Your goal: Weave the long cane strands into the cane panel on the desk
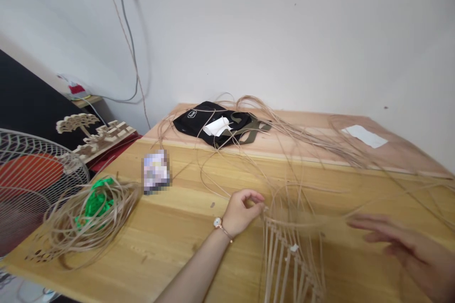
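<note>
Cane weave [284, 222] on tabletop [170, 251], left hand [243, 213] at its edge, right hand [401, 246] spread

Cane weave lies at the near right of the tabletop, its parallel stakes running toward the near edge and a woven band crossing their far end. Left hand sits at the band's left end with its fingers bunched. It may be pinching a strand, but the view is poor there, so it could just be touching. Right hand is off to the right of the weave, fingers spread apart, with nothing visibly held. Long loose cane strands [313, 151] loop from the weave across the wood to the far side, some lying over a black bag [213, 123]. Good handling here means keeping the band pressed snug against the stakes and spacing the stakes evenly. The long strands need lifting clear so they don't snag. To the left lies a cane coil [88, 227] around green ribbon [97, 203], beside a fan guard [31, 170]. A white paper sheet [364, 136] lies at the far right.
</note>
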`<state>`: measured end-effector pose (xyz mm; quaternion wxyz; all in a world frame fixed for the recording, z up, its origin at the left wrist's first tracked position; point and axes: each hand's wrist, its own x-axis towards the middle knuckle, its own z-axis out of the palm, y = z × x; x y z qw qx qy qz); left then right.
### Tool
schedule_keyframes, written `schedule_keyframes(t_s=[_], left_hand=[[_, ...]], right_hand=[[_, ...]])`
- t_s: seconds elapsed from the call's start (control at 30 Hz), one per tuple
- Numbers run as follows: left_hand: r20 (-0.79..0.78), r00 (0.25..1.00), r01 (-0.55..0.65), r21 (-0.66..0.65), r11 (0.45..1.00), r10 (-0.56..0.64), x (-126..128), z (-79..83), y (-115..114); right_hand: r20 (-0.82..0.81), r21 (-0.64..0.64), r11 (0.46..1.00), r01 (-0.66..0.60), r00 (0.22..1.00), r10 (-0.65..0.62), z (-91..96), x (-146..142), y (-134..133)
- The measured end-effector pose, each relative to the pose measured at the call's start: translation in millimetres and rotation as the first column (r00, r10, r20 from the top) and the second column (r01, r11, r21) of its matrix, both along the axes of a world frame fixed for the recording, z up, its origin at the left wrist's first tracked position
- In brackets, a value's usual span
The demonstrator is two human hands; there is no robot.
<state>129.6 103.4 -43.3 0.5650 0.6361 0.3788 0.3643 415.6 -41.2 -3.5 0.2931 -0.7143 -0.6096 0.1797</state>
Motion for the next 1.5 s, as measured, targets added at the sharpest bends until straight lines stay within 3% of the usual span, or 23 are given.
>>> schedule_keyframes(t_s=[0.1,0.13,0.17,0.23,0.3,0.37,0.53,0.67,0.8,0.93,1.03,1.1,1.13,1.2,1.27,1.4,1.5], left_hand=[[0.003,1.0,-0.005,0.019,1.0,0.005,0.1,3.0,-0.2],[0.005,1.0,-0.005,0.022,1.0,0.004,0.1,3.7,-0.3],[0.008,1.0,-0.005,0.025,1.0,0.005,-0.1,4.1,-0.4],[0.017,1.0,-0.007,0.024,1.0,0.007,-0.3,3.9,-0.6],[0.029,1.0,-0.009,0.019,1.0,0.008,-0.3,3.0,-0.8],[0.047,0.999,-0.006,0.014,1.0,0.005,0.0,1.8,-0.8],[0.075,0.997,-0.002,0.009,1.0,0.002,1.3,0.9,-0.2],[0.05,0.999,0.005,-0.024,1.0,-0.004,1.7,0.4,-0.2],[0.043,0.999,0.02,-0.042,0.999,-0.018,2.5,-2.5,0.0],[0.054,0.998,0.028,-0.059,0.998,-0.024,4.1,-5.0,0.9],[0.056,0.998,0.021,-0.068,0.997,-0.017,4.9,-5.8,1.4],[0.052,0.998,0.023,-0.067,0.998,-0.019,4.9,-6.5,1.7],[0.051,0.999,0.023,-0.061,0.998,-0.02,4.8,-7.0,1.8],[0.047,0.999,0.026,-0.043,0.999,-0.024,4.5,-8.3,2.0],[0.024,0.999,0.025,-0.014,1.0,-0.024,4.3,-9.5,1.8],[-0.042,0.998,0.039,0.062,0.997,-0.036,4.1,-10.7,0.1],[-0.049,0.998,0.035,0.092,0.995,-0.03,4.4,-10.4,-1.1]], right_hand=[[0.181,0.109,0.99,0.088,0.978,-0.107,33.8,-13.2,15.5],[0.198,0.087,0.991,0.101,0.973,-0.116,44.7,-26.3,25.4],[0.173,0.04,0.995,0.094,0.98,-0.1,53.5,-42.2,36.9],[0.083,-0.103,0.991,-0.082,0.992,0.091,61.8,-76.6,61.8],[-0.027,-0.224,0.925,-0.307,0.951,0.309,56.8,-105.5,83.6],[-0.121,-0.249,0.884,-0.396,0.918,0.378,43.5,-123.1,98.4],[-0.129,-0.229,0.889,-0.396,0.918,0.376,18.7,-130.4,107.0],[0.003,-0.172,0.899,-0.403,0.912,0.409,18.8,-126.2,103.6],[0.05,-0.169,0.872,-0.46,0.879,0.473,22.1,-116.2,105.1],[0.135,-0.154,0.921,-0.359,0.915,0.379,25.2,-101.8,108.8],[0.17,-0.024,0.975,-0.221,0.96,0.222,23.2,-97.5,106.9],[-0.078,0.019,0.987,-0.161,0.984,0.162,18.5,-99.8,104.2],[-0.276,0.005,0.987,-0.158,0.949,0.153,15.4,-102.0,103.2],[-0.609,-0.043,0.982,-0.182,0.784,0.118,8.9,-107.1,103.3],[-0.708,-0.07,0.983,-0.17,0.703,0.071,3.9,-110.3,106.5],[-0.595,-0.066,0.997,-0.033,0.804,-0.012,8.1,-101.1,116.5],[-0.42,-0.051,0.999,-0.016,0.908,-0.007,30.3,-77.5,120.4]])
